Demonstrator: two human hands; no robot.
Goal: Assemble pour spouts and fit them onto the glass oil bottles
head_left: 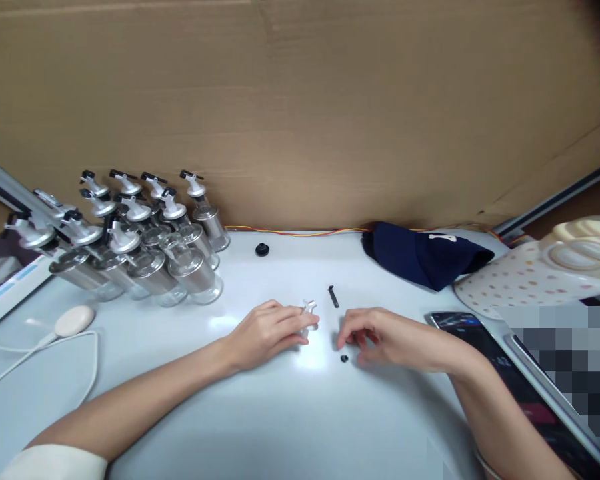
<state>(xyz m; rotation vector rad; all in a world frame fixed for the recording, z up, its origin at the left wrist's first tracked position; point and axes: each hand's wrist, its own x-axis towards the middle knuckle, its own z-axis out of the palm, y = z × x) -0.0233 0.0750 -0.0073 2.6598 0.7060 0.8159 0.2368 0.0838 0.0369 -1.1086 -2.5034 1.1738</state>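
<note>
My left hand (pixel 273 332) rests on the table, its fingers closed round a silver pourer top (pixel 309 311) like those on the bottles. Just right of it, my right hand (pixel 375 337) hovers low with bent fingers apart, and I see nothing held in it. Under those fingers lies a small black plug (pixel 344 359). A black lever (pixel 333 297) lies flat beyond the hands. Farther back sits a round black stopper (pixel 262 249). At the left stand several glass bottles (pixel 196 270) with metal bands, most topped with silver pourers and black levers.
A navy cap (pixel 420 257) and a dotted white container (pixel 520 280) are at the back right. A phone (pixel 505 373) lies beside my right forearm. A white round charger (pixel 74 321) with its cable is at left. Cardboard (pixel 300 120) walls the back, with thin wires (pixel 300 233) along its foot.
</note>
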